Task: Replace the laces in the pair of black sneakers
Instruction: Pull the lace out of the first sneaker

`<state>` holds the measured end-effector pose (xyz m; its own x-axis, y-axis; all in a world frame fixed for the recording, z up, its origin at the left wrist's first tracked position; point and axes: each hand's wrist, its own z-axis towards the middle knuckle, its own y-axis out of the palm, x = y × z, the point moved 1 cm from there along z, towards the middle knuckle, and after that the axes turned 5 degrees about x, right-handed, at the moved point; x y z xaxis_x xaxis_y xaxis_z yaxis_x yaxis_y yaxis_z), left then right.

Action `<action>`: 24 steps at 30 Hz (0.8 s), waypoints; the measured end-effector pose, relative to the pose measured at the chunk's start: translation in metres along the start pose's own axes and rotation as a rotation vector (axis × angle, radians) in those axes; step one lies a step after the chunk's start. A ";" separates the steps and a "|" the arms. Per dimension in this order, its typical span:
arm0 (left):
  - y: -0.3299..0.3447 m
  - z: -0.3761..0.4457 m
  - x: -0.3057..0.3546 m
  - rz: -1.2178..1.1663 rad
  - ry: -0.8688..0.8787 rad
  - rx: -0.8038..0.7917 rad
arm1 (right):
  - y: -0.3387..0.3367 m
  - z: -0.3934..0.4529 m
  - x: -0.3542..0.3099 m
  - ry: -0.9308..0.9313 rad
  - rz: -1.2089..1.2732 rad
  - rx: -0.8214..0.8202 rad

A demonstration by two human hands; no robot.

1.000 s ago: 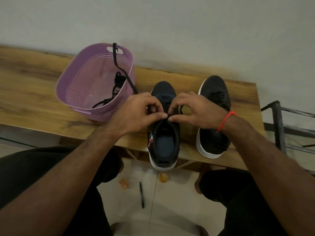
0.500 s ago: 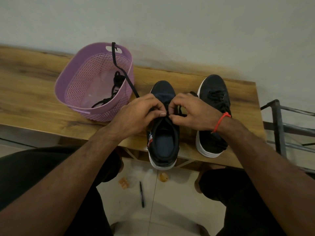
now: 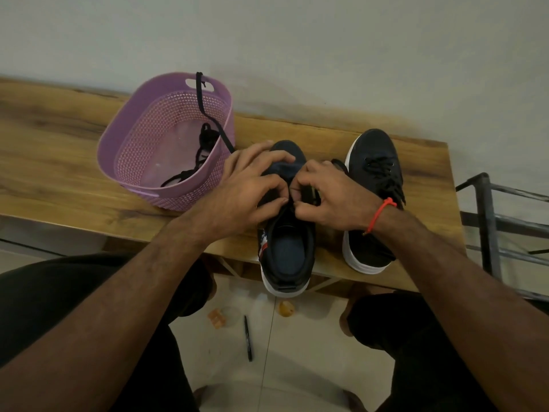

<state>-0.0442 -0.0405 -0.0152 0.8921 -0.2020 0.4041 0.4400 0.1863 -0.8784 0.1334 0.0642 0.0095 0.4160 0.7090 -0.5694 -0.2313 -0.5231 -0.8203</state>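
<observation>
Both hands pinch lace: left hand (image 3: 252,191), right hand (image 3: 329,197) over the shoe (image 3: 286,251). Skip an eyelet and you'll re-thread; its heel overhangs the bench (image 3: 59,162), so tugging may tip it.

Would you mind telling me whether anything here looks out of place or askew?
A few things. One black lace hangs over the purple basket rim instead of lying inside. The near sneaker overhangs the table edge at its heel. On the floor lie a pen and small orange scraps.
</observation>
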 end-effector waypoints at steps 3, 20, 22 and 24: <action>0.002 -0.002 -0.001 0.085 -0.050 0.029 | -0.006 -0.001 0.003 -0.022 0.010 0.002; -0.006 0.003 -0.003 -0.082 -0.139 0.090 | -0.015 0.000 0.013 -0.137 0.061 0.107; -0.005 0.003 -0.002 -0.091 -0.180 0.084 | -0.015 -0.001 0.014 -0.142 0.119 0.122; -0.004 0.003 0.002 -0.141 -0.263 0.066 | -0.016 -0.002 0.016 -0.110 0.190 0.124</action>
<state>-0.0444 -0.0388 -0.0101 0.8140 0.0240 0.5803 0.5591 0.2380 -0.7942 0.1451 0.0827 0.0135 0.2582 0.6542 -0.7109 -0.4051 -0.5947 -0.6944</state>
